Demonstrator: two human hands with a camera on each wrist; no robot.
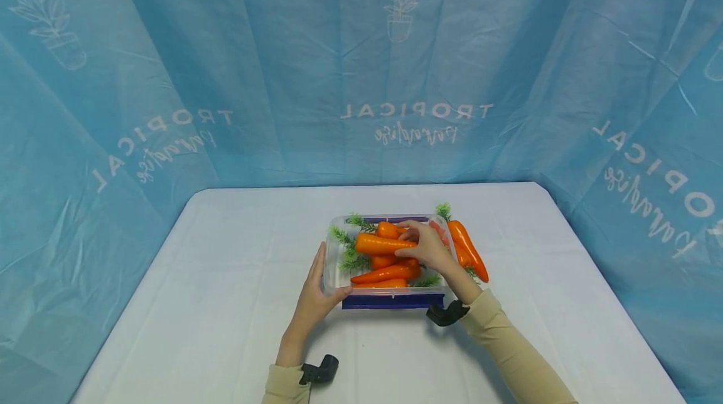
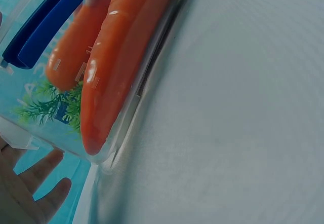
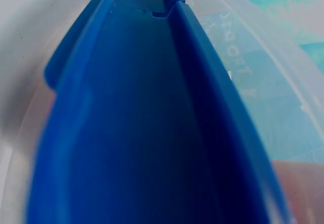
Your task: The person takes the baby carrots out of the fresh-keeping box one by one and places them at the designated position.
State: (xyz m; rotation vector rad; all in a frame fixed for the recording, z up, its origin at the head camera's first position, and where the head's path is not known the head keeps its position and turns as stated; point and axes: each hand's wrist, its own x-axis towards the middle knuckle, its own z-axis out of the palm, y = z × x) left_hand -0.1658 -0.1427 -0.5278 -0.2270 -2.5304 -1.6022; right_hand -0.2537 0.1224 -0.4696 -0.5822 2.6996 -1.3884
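Note:
A clear plastic container (image 1: 333,272) with a blue latch (image 1: 390,301) along its near side holds several orange carrots with green leafy tops. My right hand (image 1: 426,247) reaches in over the right part of the container and pinches the thick end of a carrot (image 1: 375,244) lying on top of the pile. My left hand (image 1: 316,294) rests against the container's left side, thumb near the front left corner. In the left wrist view, the fingers (image 2: 45,171) look straight and spread beside the clear wall, and a carrot (image 2: 114,82) shows through it.
More carrots (image 1: 471,253) with green tops lie on the white table (image 1: 226,303) just right of the container. Blue printed curtains (image 1: 282,78) surround the table at the back and sides. The blue latch (image 3: 142,107) fills most of the right wrist view.

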